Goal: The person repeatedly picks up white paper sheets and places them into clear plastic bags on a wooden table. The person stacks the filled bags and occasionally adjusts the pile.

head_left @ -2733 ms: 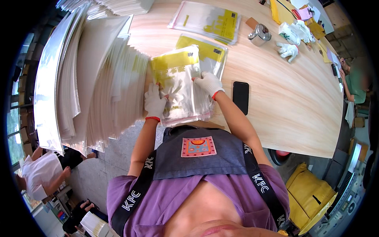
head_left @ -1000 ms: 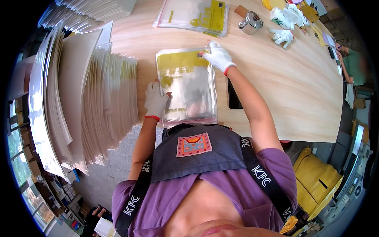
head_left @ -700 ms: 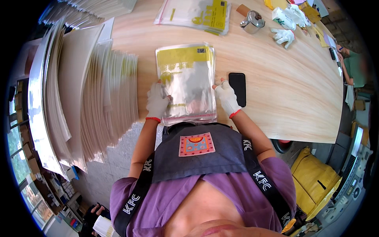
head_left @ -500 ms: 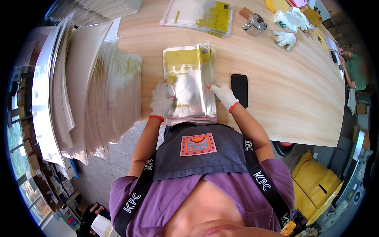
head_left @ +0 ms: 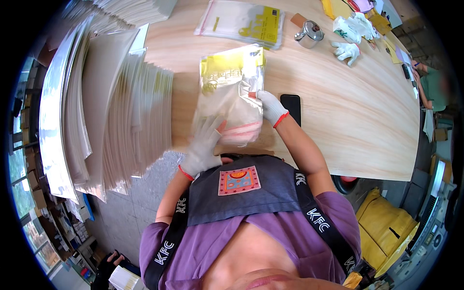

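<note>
A stack of clear plastic bags with a yellow-green printed band lies in front of me, its lower end lifted or blurred by motion. My right hand, in a white glove with bare fingertips and a red cuff, pinches the bags at their right side, where the film is creased. My left hand, gloved alike, is at the lower left corner of the bags with its fingers stretched out. Whether the left fingers touch the film is hard to see. A black phone lies just right of my right hand.
Tall stacks of pale sheets or bags stand at the left. More printed bags lie at the far side, near a metal pot. White gloves lie at the far right, with another person beyond the table edge.
My left hand has slid down toward me, its fingers now straighter. The right hand has moved farther away and inward, creasing the film. The bags' lower end has shifted away from me.
</note>
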A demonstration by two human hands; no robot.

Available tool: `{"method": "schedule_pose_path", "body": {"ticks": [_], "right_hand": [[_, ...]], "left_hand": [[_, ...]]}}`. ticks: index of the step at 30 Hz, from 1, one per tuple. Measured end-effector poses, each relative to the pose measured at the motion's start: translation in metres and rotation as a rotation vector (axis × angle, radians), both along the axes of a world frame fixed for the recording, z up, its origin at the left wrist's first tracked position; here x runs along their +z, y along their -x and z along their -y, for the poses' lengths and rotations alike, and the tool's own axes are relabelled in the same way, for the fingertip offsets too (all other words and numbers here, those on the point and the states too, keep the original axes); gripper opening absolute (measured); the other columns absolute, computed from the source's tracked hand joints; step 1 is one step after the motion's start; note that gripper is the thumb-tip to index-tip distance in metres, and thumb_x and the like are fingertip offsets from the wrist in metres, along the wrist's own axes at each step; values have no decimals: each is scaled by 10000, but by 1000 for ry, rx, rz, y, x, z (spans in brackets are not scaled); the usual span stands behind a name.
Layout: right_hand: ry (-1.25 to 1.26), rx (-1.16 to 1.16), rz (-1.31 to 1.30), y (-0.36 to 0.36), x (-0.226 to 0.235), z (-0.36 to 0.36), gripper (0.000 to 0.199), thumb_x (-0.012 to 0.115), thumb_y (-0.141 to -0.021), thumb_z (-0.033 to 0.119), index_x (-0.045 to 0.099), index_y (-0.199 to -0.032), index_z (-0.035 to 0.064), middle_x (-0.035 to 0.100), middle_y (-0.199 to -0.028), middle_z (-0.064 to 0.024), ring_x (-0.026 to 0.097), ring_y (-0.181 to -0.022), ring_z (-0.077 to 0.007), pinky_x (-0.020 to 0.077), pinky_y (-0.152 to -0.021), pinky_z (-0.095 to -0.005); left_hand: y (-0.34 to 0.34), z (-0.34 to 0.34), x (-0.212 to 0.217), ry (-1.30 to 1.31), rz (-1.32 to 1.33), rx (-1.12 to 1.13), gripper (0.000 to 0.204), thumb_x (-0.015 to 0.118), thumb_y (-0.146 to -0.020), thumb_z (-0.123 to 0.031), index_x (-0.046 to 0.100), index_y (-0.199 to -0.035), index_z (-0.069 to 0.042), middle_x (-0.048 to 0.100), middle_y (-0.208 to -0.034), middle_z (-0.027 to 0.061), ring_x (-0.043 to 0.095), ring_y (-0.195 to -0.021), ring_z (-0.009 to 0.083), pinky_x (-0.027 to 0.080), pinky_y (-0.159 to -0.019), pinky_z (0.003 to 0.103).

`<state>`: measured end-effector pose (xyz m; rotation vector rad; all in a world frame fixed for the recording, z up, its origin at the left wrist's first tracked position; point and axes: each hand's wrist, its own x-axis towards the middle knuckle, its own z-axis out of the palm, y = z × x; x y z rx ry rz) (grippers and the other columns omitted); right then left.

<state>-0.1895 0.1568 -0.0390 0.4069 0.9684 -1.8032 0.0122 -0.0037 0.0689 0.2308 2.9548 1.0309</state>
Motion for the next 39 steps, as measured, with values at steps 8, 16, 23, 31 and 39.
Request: {"method": "schedule_pose_path", "body": {"ticks": [8,16,23,31,39], "right_hand": [[71,-185,-59,1,46,14,245,491,-884,142,490,-1098,23,603,-975,-98,600,-867,-202,499,-735,-322],[-242,-420,-830,82,44,-32,649,363,-918,540,336,-1354,60,441,-1314,-139,461,-1170,-239,421,-934,-355],[479,-277,-351,105,22,-47,641,312,-925,548,352,-1357,77,437,-1333,-82,469,-1165,-222,408,-964,-355],[-183,212,-584,89,-36,-55,325,557,-853,150,546,-1138,-5,638,-977,-64,590,-871,-150,476,-769,-281],[-491,-129,-1063,131,46,-25,163,619,-830,156,540,-828,13,514,-667,23,399,-616,-72,416,-651,-239]], "left_hand": [[39,26,-23,2,-307,295,447,525,-666,79,587,-1102,0,639,-966,144,618,-945,268,471,-839,336],[87,60,26,-1055,-151,746,233,606,-855,-108,595,-1066,-9,589,-864,11,559,-783,106,460,-718,259],[105,96,-67,-1441,65,890,209,612,-854,-108,552,-1018,6,565,-864,29,546,-742,126,459,-654,275],[103,112,-132,-859,340,1029,155,543,-845,-100,571,-936,22,548,-761,39,499,-640,120,415,-554,268],[215,113,-8,-805,-138,814,160,484,-817,-62,614,-902,-25,490,-647,-24,449,-599,61,345,-530,221]]}}
